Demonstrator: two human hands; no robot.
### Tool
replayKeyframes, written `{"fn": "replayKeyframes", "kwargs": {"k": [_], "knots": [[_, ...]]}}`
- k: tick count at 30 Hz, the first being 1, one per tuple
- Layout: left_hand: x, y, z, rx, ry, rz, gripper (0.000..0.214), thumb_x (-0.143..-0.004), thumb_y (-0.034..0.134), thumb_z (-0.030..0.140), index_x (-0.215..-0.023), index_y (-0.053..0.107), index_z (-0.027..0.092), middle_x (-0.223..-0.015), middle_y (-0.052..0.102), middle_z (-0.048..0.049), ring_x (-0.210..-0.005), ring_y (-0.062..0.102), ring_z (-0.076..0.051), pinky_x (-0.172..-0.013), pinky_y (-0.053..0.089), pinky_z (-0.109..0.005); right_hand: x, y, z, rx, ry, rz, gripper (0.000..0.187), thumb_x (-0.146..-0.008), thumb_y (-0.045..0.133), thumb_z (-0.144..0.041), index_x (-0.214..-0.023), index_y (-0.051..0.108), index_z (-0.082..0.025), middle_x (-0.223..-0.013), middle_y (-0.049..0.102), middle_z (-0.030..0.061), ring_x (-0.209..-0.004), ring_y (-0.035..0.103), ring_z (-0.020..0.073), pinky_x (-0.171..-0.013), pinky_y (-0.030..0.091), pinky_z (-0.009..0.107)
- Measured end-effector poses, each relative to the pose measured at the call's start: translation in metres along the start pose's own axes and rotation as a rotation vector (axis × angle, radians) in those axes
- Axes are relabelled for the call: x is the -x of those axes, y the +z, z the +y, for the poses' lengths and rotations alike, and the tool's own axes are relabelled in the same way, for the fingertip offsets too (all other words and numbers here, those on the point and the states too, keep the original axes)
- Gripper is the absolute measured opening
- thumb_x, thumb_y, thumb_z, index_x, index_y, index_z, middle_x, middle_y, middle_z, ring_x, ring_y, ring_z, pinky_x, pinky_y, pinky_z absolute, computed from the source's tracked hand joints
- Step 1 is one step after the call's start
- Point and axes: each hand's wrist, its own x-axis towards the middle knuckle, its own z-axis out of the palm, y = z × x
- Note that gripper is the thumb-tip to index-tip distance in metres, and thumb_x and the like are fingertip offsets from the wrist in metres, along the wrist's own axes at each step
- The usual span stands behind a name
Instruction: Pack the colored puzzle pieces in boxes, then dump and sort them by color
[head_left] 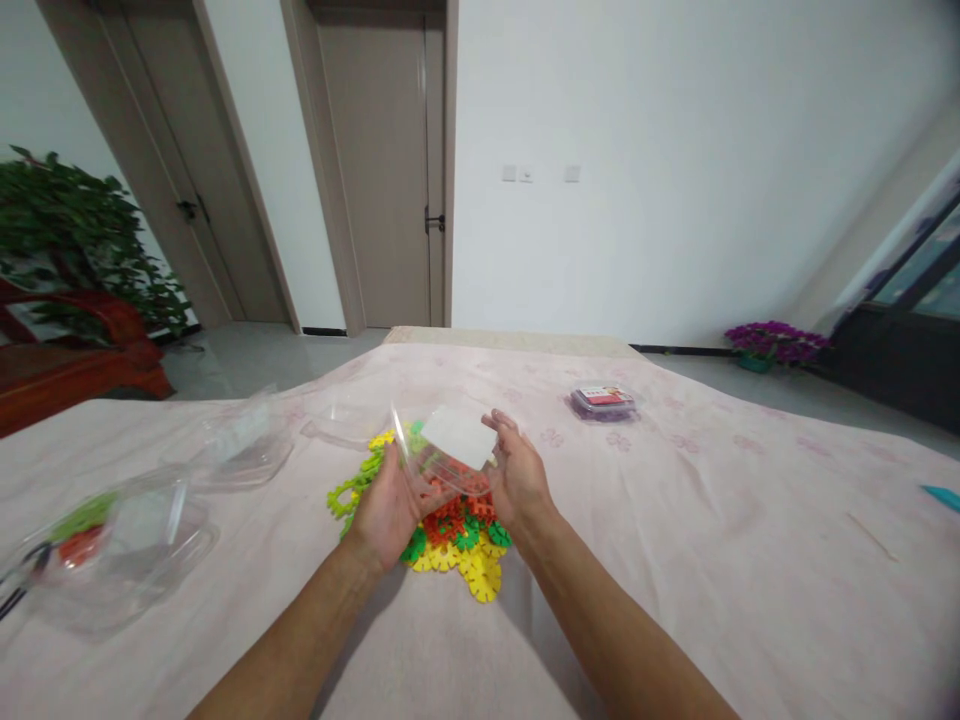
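Note:
Between my two hands is a clear plastic container (405,440) with a white label (459,437) on it. My left hand (388,512) grips its left side, and my right hand (517,472) has its fingers on the right edge. Under and around the container lies a pile of toothed plastic discs. Yellow discs (481,577) are at the front, green discs (414,546) among them, red pieces (448,522) in the middle, and lime-green pieces (346,495) on the left. The container and my hands hide part of the pile.
A clear box (142,560) with green and red pieces stands at the left, dark cords beside it. More clear plastic packaging (251,450) lies behind. A labelled purple pack (602,401) sits at the back right of the pink tablecloth (675,560). A thin stick (871,537) lies far right.

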Motion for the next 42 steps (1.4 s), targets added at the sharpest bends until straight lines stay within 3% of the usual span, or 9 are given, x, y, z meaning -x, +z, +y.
{"fn": "replayKeyframes", "kwargs": {"k": [3,7,11,16,21,29,33,39,42], "knots": [[0.005,0.006,0.008,-0.120,-0.007,0.084,0.056,-0.094,0.053,0.064,-0.136,0.054,0.027,-0.128,0.069,-0.0117,-0.101,0.073,-0.026,-0.076,0.063,-0.041,0.006,0.001,0.004,0.038,0.021,-0.069,0.034,-0.081,0.071,-0.047,-0.108,0.065,-0.027,-0.115,0.071,0.0032,-0.109,0.068,0.0240,-0.084,0.061,0.038],[0.007,0.007,0.011,-0.242,-0.014,0.235,0.055,-0.081,0.080,0.027,-0.131,0.055,0.029,-0.114,0.073,-0.0034,-0.084,0.073,-0.018,-0.063,0.059,-0.027,0.016,0.006,0.003,0.088,0.071,-0.175,0.042,-0.082,0.071,-0.054,-0.116,0.064,-0.030,-0.129,0.066,0.0022,-0.121,0.063,0.0251,-0.098,0.057,0.043],[0.005,0.004,0.015,-0.219,-0.036,0.328,0.042,-0.083,0.072,0.016,-0.122,0.059,0.022,-0.097,0.074,-0.0022,-0.073,0.072,-0.016,-0.058,0.058,-0.025,0.025,0.010,-0.004,0.187,0.087,-0.344,0.057,-0.081,0.071,-0.065,-0.125,0.062,-0.031,-0.145,0.058,0.0030,-0.139,0.051,0.0272,-0.116,0.042,0.047],[0.002,-0.016,0.036,-0.178,-0.084,0.378,0.021,-0.092,0.059,0.018,-0.112,0.063,0.015,-0.089,0.074,-0.0051,-0.067,0.072,-0.018,-0.058,0.060,-0.029,0.031,0.006,-0.010,0.327,0.093,-0.482,0.084,-0.073,0.076,-0.072,-0.143,0.052,-0.032,-0.164,0.038,0.0050,-0.153,0.028,0.0290,-0.125,0.026,0.052],[0.014,-0.061,0.071,-0.220,-0.137,0.550,0.011,-0.094,0.055,0.017,-0.096,0.065,0.011,-0.078,0.073,-0.0051,-0.058,0.069,-0.016,-0.053,0.057,-0.026,0.020,0.001,-0.017,0.326,0.129,-0.406,0.063,-0.079,0.074,-0.063,-0.131,0.063,-0.030,-0.156,0.048,0.0061,-0.147,0.039,0.0287,-0.118,0.038,0.050],[0.043,-0.131,0.109,-0.455,-0.133,0.738,0.006,-0.092,0.062,0.015,-0.097,0.063,0.013,-0.080,0.073,-0.0049,-0.056,0.065,-0.013,-0.046,0.051,-0.021,-0.010,-0.014,-0.015,0.399,0.198,-0.272,0.040,-0.069,0.078,-0.031,-0.107,0.071,-0.024,-0.116,0.070,0.0063,-0.108,0.065,0.0240,-0.088,0.054,0.036],[0.047,-0.141,0.111,-0.606,-0.091,0.747,0.012,-0.088,0.068,0.019,-0.098,0.066,0.014,-0.086,0.073,-0.0067,-0.065,0.069,-0.017,-0.047,0.052,-0.022,-0.008,-0.015,-0.007,0.539,0.189,-0.287,0.039,-0.067,0.076,-0.032,-0.105,0.070,-0.023,-0.112,0.072,0.0063,-0.101,0.066,0.0237,-0.080,0.053,0.034],[0.046,-0.136,0.111,-0.787,-0.122,0.709,0.023,-0.077,0.077,0.022,-0.096,0.070,0.013,-0.079,0.072,-0.0068,-0.065,0.068,-0.018,-0.048,0.051,-0.021,-0.007,-0.020,0.010,0.802,0.036,-0.429,0.037,-0.073,0.064,-0.035,-0.106,0.072,-0.021,-0.100,0.074,0.0035,-0.089,0.066,0.0223,-0.082,0.052,0.037],[0.041,-0.141,0.115,-0.869,-0.061,0.734,0.022,-0.073,0.079,0.023,-0.091,0.071,0.015,-0.080,0.071,-0.0049,-0.062,0.063,-0.015,-0.048,0.049,-0.020,-0.005,-0.021,0.015,0.911,-0.108,-0.491,0.032,-0.077,0.062,-0.033,-0.105,0.073,-0.022,-0.100,0.074,0.0038,-0.093,0.066,0.0246,-0.090,0.051,0.043]]}}
